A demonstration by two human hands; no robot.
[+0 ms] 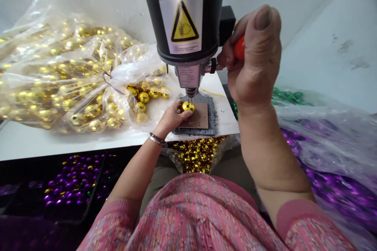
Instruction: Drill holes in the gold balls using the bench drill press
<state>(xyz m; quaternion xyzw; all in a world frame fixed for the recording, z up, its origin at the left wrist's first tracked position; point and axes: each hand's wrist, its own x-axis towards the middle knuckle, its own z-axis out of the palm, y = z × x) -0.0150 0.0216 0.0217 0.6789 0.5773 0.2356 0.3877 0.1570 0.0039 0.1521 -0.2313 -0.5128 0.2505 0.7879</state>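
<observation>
My left hand (173,117) pinches a shiny gold faceted ball (188,106) right under the chuck (190,91) of a small black bench drill press (184,15). Whether the bit touches the ball I cannot tell. Beneath the ball lies a brown board (198,117) on the drill's grey base plate (211,115), which has dark shavings around it. Raised at the drill's right side, my right hand (256,51) is closed around the red knob (240,48) of its feed lever. A yellow warning label faces me on the drill's housing.
On the white table (123,141), a large clear bag (59,70) of gold balls fills the left. An open bag of gold pieces (197,155) sits at my lap. Purple balls (72,180) lie in a dark tray lower left; purple and green bags (332,180) are at right.
</observation>
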